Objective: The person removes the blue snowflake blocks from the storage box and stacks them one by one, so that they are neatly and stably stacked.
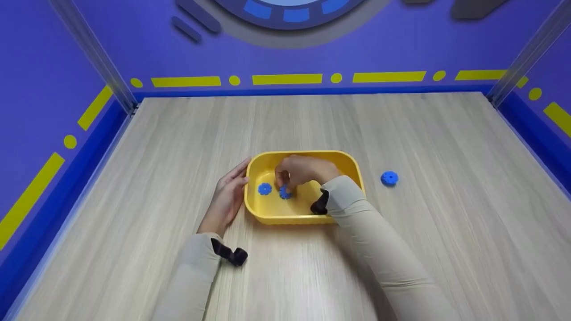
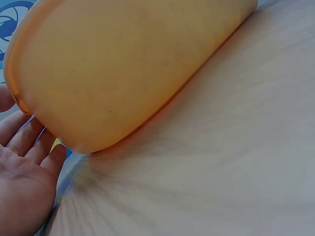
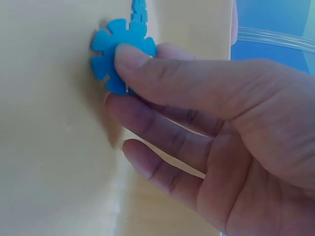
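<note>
Inside a yellow plastic bin, my right hand pinches a blue notched disc between thumb and fingers. The right wrist view shows the thumb lying across the face of this flower-shaped disc, close to the bin's inner surface. Another blue notched disc lies on the bin floor to the left. My left hand rests against the outside of the bin's left end, its fingers fairly straight. In the left wrist view, fingers of the left hand touch the bin's outer wall.
A blue piece, seemingly several notched discs together, lies on the wooden table right of the bin. Purple-blue panels with yellow marks enclose the table at the back and sides.
</note>
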The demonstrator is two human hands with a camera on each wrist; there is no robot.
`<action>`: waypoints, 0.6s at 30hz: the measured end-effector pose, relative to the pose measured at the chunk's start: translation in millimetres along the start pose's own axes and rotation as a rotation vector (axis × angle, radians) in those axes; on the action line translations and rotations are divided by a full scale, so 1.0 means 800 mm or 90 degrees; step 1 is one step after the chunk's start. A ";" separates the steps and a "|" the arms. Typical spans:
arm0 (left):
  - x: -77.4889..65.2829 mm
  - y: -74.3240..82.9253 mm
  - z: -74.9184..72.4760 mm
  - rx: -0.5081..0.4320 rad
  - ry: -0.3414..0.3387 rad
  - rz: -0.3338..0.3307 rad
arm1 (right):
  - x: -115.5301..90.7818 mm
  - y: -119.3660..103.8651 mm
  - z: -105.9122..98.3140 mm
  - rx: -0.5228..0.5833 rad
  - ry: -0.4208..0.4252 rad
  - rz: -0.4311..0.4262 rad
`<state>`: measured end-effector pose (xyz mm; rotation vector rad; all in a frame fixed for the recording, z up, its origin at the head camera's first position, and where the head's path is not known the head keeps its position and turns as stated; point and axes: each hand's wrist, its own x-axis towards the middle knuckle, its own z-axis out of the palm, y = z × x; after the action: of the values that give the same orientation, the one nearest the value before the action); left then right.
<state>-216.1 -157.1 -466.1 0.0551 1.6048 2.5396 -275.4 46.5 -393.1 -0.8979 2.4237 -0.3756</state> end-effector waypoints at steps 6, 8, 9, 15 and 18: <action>-0.001 0.000 -0.001 -0.004 -0.003 0.000 | -0.007 0.000 -0.005 0.000 0.011 -0.010; -0.001 0.001 0.000 -0.005 -0.002 -0.001 | -0.009 0.000 -0.007 0.005 0.011 -0.013; -0.001 0.001 0.000 -0.005 -0.002 -0.001 | -0.010 0.001 -0.008 0.007 0.011 -0.014; -0.001 0.002 0.001 0.000 0.008 -0.008 | -0.015 0.001 -0.013 0.020 0.007 -0.004; -0.001 0.002 0.001 -0.001 0.008 -0.009 | -0.018 0.002 -0.016 0.023 0.011 -0.006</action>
<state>-215.4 -157.2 -464.0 0.0278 1.6030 2.5357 -273.9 58.5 -377.7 -0.8946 2.4205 -0.4316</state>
